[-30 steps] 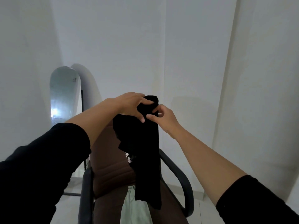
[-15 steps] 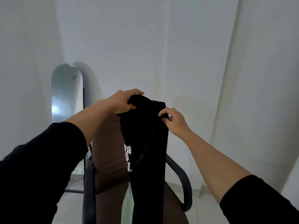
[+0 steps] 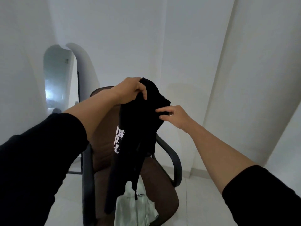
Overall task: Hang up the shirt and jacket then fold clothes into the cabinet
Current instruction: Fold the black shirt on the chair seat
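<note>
A black garment (image 3: 135,132) with white printed lettering hangs in the air above a brown chair. My left hand (image 3: 130,90) grips its top edge from the left. My right hand (image 3: 174,115) pinches the top edge on the right side. The cloth hangs down in a long bunched strip toward the seat. A pale green garment (image 3: 135,207) lies crumpled on the front of the seat, partly hidden behind the black cloth.
The brown office chair (image 3: 101,132) with black armrests stands straight ahead on a white tiled floor. An arched standing mirror (image 3: 57,79) leans against the wall at the left. White walls and a white panel (image 3: 244,79) rise on the right.
Both hands have moved apart along the top edge, spreading the black garment. The white lettering has come into view, and the camera has tilted down, showing more chair and floor.
</note>
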A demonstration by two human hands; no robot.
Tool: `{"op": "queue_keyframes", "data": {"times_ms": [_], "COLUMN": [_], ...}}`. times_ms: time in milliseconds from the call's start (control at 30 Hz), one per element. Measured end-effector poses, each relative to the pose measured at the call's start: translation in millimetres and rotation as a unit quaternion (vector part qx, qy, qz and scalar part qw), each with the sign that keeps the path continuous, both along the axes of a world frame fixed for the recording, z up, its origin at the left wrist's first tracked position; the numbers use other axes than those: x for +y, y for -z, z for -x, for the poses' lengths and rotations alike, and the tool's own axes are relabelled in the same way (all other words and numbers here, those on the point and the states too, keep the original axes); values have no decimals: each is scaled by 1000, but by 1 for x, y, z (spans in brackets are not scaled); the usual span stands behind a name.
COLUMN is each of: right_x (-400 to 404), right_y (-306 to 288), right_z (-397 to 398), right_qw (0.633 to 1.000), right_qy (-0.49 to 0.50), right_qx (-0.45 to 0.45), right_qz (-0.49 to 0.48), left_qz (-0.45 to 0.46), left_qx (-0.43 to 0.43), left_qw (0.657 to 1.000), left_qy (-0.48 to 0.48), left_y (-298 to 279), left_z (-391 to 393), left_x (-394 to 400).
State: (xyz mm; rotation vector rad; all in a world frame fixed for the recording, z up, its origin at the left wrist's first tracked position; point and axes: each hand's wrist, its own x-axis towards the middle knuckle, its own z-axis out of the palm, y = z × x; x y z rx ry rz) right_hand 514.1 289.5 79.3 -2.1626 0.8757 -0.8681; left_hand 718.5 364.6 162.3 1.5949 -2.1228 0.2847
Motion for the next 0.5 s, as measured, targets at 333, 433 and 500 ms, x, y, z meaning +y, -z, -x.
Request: {"op": "queue_keyframes", "data": {"times_ms": [333,433,500], "right_x": [16,19,17], "right_y": [14,22,29], "right_z": [30,39,40], "right_qw": [998,996,994], "right_qy": [-36,-53,-62], "right_qx": [47,72,94], "right_qz": [-10,-12,-13], "left_qz": [-173,-175,-178], "left_qx": [-234,-210,-209], "left_qw": [952,958,957], "left_qy": [-92,-88,-90], "left_y": [6,29,45], "left_z": [22,24,23], "left_x": [48,56,56]}}
